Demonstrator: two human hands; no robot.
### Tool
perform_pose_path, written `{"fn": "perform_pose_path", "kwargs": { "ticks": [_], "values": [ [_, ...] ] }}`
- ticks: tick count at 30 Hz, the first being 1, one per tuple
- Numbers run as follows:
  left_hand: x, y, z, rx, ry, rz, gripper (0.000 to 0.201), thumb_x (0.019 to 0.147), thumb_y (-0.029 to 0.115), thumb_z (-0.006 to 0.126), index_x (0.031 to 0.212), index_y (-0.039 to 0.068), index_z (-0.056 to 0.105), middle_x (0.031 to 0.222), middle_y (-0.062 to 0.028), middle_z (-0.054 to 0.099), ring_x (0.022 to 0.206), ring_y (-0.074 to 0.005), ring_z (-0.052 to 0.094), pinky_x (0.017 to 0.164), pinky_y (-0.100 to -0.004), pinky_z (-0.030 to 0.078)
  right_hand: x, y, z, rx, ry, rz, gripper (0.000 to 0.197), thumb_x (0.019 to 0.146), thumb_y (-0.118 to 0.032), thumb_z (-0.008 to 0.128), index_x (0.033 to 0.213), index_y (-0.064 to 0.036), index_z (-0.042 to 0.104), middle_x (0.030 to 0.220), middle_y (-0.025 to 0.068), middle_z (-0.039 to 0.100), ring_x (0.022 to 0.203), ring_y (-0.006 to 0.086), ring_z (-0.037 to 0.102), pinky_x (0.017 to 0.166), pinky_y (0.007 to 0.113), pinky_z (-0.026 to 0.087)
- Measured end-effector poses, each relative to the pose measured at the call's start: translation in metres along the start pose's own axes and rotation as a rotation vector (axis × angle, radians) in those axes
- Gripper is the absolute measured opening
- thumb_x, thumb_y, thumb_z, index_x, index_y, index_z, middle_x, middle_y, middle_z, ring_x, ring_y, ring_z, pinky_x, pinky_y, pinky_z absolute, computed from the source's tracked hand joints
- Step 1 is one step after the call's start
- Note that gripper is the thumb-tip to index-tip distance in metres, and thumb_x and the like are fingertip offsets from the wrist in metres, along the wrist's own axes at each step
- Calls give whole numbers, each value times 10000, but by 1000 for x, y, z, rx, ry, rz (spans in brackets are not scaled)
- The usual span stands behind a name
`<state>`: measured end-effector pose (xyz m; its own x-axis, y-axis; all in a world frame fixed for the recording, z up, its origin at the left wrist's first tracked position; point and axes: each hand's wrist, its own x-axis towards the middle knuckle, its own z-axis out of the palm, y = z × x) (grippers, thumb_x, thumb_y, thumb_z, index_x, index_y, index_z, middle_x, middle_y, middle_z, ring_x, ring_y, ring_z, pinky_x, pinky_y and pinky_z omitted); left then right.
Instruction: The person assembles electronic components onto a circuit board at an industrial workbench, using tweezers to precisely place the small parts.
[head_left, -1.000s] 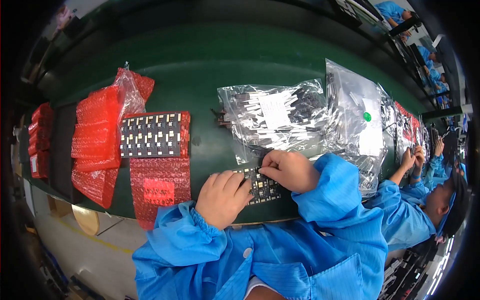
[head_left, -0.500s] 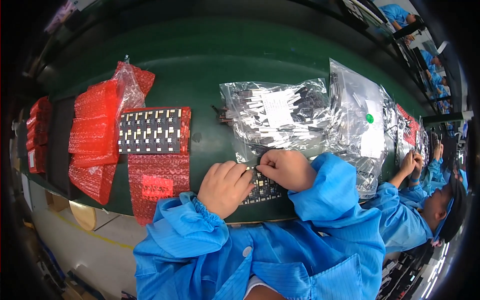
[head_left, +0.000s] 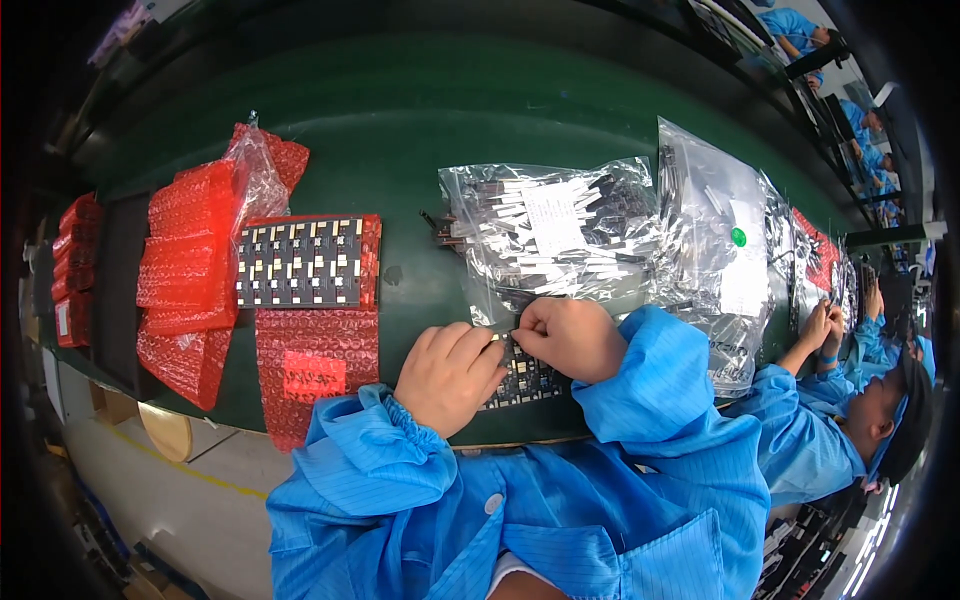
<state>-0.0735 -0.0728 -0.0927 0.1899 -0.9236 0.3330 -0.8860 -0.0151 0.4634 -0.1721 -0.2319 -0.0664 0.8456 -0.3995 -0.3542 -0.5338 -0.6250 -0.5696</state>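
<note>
Near the table's front edge lies a dark circuit board panel [head_left: 530, 388] with rows of small light and yellowish parts. My left hand [head_left: 450, 378] is closed over the panel's left end, its fingers bent and pressed together. My right hand [head_left: 575, 338] is in a pinch at the panel's far edge; what sits between the fingertips is too small to make out. Just beyond both hands is a clear plastic bag [head_left: 480, 258] full of black and white connector cables. To the left, another circuit board panel [head_left: 300, 268] lies on red bubble wrap [head_left: 318, 385].
Red bubble-wrap bags [head_left: 190, 250] lie at the left, with red wrapped packs [head_left: 78, 245] further out. A second clear bag [head_left: 705, 220] with a green sticker stands right of the cable bag. A co-worker [head_left: 800, 420] in blue sits close on my right.
My right hand and sleeve have shifted very slightly to the left. My left hand and both panels stay in place.
</note>
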Motion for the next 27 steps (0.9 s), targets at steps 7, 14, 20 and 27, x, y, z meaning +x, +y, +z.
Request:
{"fn": "perform_pose_path", "kwargs": {
  "ticks": [7, 14, 20, 27],
  "values": [
    [2, 1, 0, 36, -30, 9, 348, 657, 151, 705, 989, 90, 624, 952, -42, 533, 909, -233, 500, 745, -362, 416, 1, 1, 0, 14, -9, 8, 170, 742, -211, 655, 802, -53, 651, 686, 91, 641, 623, 238, 632, 575, 323, 495],
    [1, 2, 1, 61, -37, 9, 346, 659, 153, 705, 991, 95, 629, 960, -42, 533, 918, -235, 496, 748, -362, 412, 3, 3, -1, 8, -31, -14, 162, 738, -218, 654, 788, -63, 656, 692, 86, 643, 626, 239, 630, 578, 326, 497],
    [2, 1, 0, 46, -47, 9, 341, 662, 152, 704, 990, 95, 632, 961, -48, 533, 922, -241, 496, 751, -368, 409, 3, 2, -2, 15, -43, -10, 157, 737, -220, 654, 780, -69, 656, 692, 80, 643, 634, 239, 630, 583, 330, 496],
    [4, 0, -1, 26, -60, -8, 332, 662, 145, 701, 982, 89, 633, 959, -51, 531, 926, -245, 495, 753, -370, 406, 5, 3, -1, -37, -47, -27, 164, 739, -240, 653, 760, -78, 650, 684, 81, 637, 632, 252, 624, 577, 346, 489]
  ]
}}
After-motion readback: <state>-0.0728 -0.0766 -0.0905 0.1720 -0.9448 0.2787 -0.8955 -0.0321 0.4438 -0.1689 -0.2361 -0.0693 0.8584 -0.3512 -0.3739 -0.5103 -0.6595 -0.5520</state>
